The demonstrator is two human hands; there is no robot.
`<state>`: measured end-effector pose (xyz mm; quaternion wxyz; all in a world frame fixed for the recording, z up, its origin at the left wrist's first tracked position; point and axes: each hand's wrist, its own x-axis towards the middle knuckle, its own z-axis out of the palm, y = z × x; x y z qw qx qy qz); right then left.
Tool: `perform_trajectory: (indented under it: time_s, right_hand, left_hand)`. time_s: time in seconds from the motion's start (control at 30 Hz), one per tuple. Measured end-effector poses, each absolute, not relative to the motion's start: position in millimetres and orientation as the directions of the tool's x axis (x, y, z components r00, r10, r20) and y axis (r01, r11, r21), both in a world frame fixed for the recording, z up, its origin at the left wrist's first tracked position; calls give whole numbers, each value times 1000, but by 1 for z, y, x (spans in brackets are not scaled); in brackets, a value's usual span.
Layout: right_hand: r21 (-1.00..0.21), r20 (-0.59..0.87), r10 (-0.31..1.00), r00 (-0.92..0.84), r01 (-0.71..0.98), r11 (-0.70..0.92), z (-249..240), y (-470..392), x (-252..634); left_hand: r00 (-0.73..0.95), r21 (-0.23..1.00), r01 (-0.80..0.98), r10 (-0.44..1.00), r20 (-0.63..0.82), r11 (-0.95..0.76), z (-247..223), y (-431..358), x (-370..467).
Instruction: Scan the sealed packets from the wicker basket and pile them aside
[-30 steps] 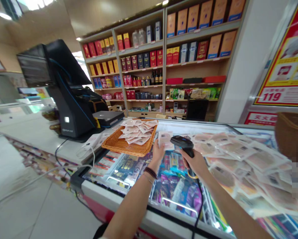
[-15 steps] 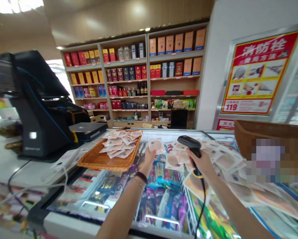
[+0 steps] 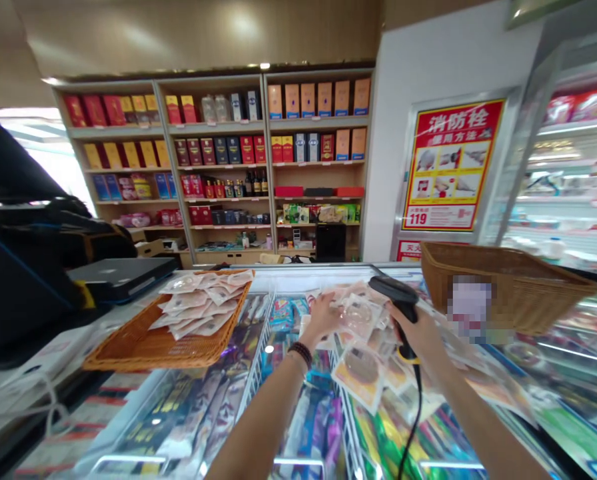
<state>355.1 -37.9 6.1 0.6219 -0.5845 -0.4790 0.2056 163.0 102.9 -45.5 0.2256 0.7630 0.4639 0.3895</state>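
Observation:
My right hand (image 3: 409, 328) is wrapped round the handle of a black barcode scanner (image 3: 394, 293), whose cord hangs down over the freezer. Beaded bracelet on its wrist, my left hand (image 3: 324, 316) reaches to the pile of clear flat packets (image 3: 361, 313), fingers at the pile's left edge; whether it grips a packet is hard to make out. On the left, an orange wicker tray (image 3: 143, 339) holds several similar packets (image 3: 203, 300) in a stack. A larger packet (image 3: 359, 372) lies just below the pile.
Under the glass of the chest freezer (image 3: 288, 270) are colourful wrapped goods in wire baskets. A brown wicker basket (image 3: 523, 293) stands at the right. A black device (image 3: 121, 277) and a dark terminal (image 3: 13, 287) are at the left. Shelves (image 3: 218, 167) of boxes stand behind.
The view has turned to the right. My left hand no longer shows the packet it held up and is now at the pile beside the scanner. My right hand still holds the scanner.

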Motion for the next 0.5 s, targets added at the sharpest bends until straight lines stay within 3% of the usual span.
perform_trajectory:
  time_s: [0.1,0.3,0.5]
  right_hand:
    - [-920,364,827,428,303,249,9,-32,343]
    - [-924,349,889,295,265,275,9,-2,290]
    - [-930,353,922,159,172,326,15,26,221]
  left_hand:
    - [277,639,588,866,416,-495,-44,99,136]
    - [240,692,541,877,417,-477,-30,100,53]
    - [1,763,518,892,451,-387,-6,98,-46]
